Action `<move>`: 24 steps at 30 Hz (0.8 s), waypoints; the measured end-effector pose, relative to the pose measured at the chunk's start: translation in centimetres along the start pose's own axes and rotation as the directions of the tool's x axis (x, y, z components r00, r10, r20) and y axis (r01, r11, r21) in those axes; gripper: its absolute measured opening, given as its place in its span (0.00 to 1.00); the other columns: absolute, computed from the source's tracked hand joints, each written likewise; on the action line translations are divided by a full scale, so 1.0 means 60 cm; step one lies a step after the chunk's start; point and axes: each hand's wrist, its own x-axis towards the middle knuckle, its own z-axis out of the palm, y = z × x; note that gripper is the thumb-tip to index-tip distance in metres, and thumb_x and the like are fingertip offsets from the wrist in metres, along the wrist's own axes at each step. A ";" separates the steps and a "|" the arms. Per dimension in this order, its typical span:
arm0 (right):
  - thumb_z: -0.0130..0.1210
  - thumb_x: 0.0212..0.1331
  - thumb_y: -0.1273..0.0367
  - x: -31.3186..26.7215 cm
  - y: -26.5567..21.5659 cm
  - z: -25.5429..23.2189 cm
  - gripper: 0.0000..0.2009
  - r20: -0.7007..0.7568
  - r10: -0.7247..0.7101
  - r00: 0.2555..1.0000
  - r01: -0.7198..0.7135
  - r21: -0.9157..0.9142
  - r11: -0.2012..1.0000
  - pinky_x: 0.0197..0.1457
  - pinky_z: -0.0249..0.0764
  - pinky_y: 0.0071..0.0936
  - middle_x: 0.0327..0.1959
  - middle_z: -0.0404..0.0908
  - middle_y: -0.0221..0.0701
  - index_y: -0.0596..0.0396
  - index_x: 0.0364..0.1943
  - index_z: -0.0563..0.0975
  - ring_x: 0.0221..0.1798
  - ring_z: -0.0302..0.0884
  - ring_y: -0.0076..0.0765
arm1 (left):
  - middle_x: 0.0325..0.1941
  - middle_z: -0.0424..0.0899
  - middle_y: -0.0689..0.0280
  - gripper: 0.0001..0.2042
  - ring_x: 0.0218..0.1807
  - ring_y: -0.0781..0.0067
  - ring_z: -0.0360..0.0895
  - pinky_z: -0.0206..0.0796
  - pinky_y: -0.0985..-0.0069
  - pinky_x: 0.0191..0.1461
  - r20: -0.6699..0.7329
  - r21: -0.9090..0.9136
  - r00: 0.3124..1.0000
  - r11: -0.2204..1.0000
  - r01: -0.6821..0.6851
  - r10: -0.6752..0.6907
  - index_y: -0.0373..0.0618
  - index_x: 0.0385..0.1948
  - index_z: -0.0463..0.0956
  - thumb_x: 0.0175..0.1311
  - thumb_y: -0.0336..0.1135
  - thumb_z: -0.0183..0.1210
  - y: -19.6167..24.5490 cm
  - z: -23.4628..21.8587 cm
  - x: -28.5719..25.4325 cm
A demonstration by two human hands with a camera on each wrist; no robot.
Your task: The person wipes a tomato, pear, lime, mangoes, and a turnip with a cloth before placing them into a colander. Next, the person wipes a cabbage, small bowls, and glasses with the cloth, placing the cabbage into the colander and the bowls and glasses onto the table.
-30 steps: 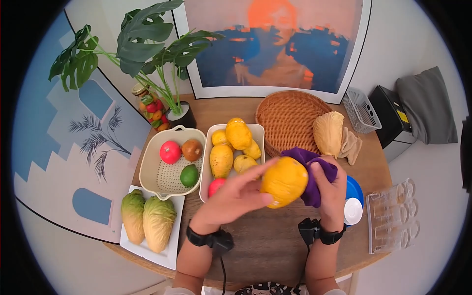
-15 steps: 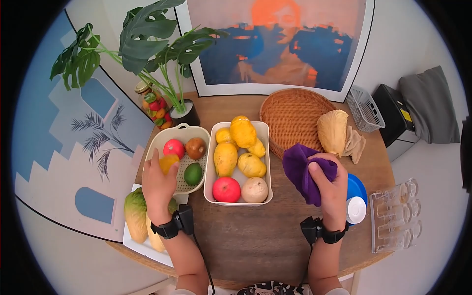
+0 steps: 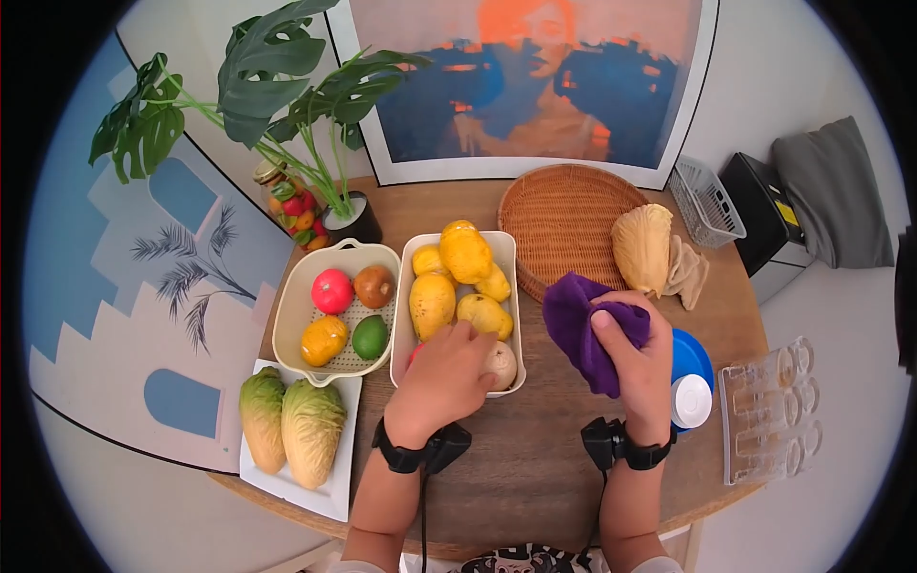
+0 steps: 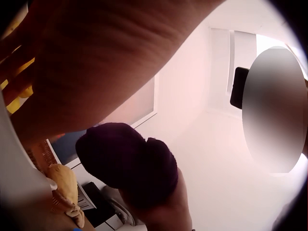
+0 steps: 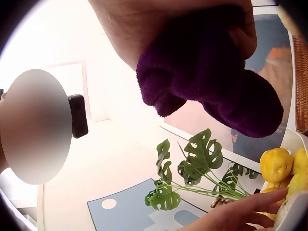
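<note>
My left hand [image 3: 444,377] reaches over the near end of the white bin [image 3: 518,296], fingers extended and slightly apart in the right wrist view. It mostly covers a pink-red round fruit [image 3: 415,353], and its thumb lies close beside a pale beige round fruit [image 3: 501,365]. Several yellow fruits [image 3: 432,304] fill the rest of that bin. Off to the right, my right hand [image 3: 642,358] grips a bunched purple cloth [image 3: 585,334], held above the table. In the cream colander [image 3: 355,317] sit a yellow fruit [image 3: 325,341], a red one, a brown one and a green one.
Two cabbages [image 3: 312,435] lie on a white tray at front left. Behind stand a potted plant [image 3: 353,224], a jar and a round wicker tray [image 3: 568,224]. To the right are a pale cabbage [image 3: 642,250], a blue plate [image 3: 690,355], a white lid and a rack of glasses [image 3: 769,411].
My left hand carried the yellow fruit from beside the cloth to the colander, let it go there, and moved right to the white bin. The right hand still holds the cloth.
</note>
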 end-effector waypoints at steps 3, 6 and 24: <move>0.63 0.60 0.70 0.001 0.004 0.001 0.09 0.008 -0.023 1.000 0.023 -0.020 1.000 0.38 0.72 0.17 0.34 0.80 0.26 0.60 0.40 0.79 0.34 0.75 0.17 | 0.45 0.76 0.55 0.24 0.50 0.51 0.75 0.67 0.62 0.53 0.044 0.039 0.998 0.999 0.032 -0.034 0.43 0.53 0.76 0.52 0.37 0.66 -0.004 0.012 0.013; 0.63 0.60 0.71 0.001 0.007 0.002 0.08 0.031 0.016 0.999 -0.016 -0.001 1.000 0.39 0.72 0.17 0.34 0.80 0.26 0.60 0.40 0.79 0.35 0.75 0.18 | 0.45 0.78 0.55 0.25 0.50 0.51 0.76 0.67 0.62 0.54 0.062 -0.019 0.998 0.999 0.028 -0.027 0.42 0.51 0.77 0.49 0.41 0.68 -0.019 0.015 0.022; 0.77 0.38 0.66 0.003 0.014 0.001 0.41 0.327 -0.135 0.935 0.174 -0.093 0.980 0.62 0.68 0.32 0.56 0.74 0.38 0.57 0.62 0.69 0.58 0.73 0.36 | 0.60 0.74 0.58 0.26 0.61 0.68 0.72 0.69 0.70 0.62 0.040 -0.998 0.999 0.052 0.039 0.035 0.36 0.65 0.61 0.72 0.40 0.54 0.014 -0.029 0.012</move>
